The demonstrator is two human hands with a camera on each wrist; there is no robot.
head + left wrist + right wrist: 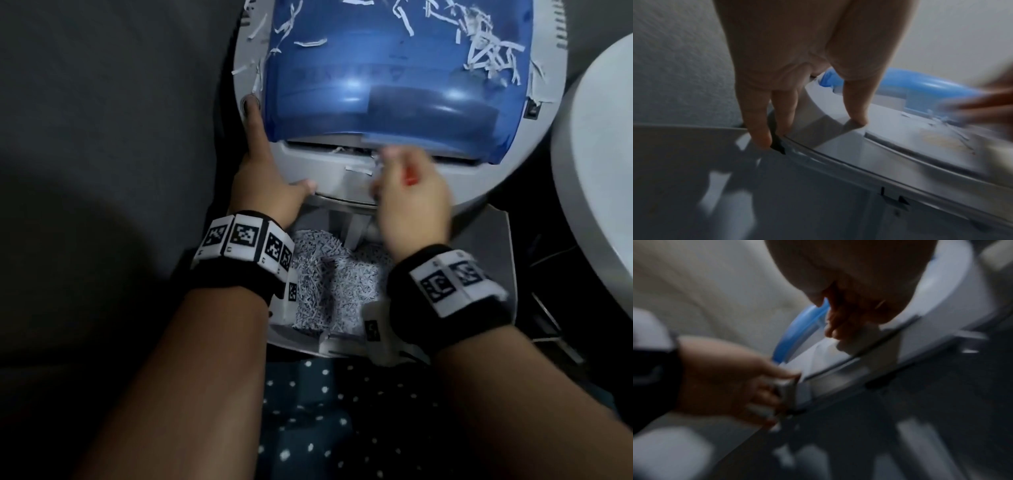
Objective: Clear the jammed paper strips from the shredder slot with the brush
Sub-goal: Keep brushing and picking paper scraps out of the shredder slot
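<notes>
The grey shredder head has a blue see-through cover, and its slot runs under the cover's front edge. A few white paper strips stick out of the slot, and one strip lies on the grey front. My right hand grips a red-handled brush, blurred, with its tip at the slot. My left hand holds the head's left corner, with the index finger lying along the side, the thumb on the front lip and the other fingers hooked over the rim.
Loose strips litter the blue cover and the rim. Below the head, an open bin holds a heap of shreds. A white rounded object stands close on the right. Dark floor lies to the left.
</notes>
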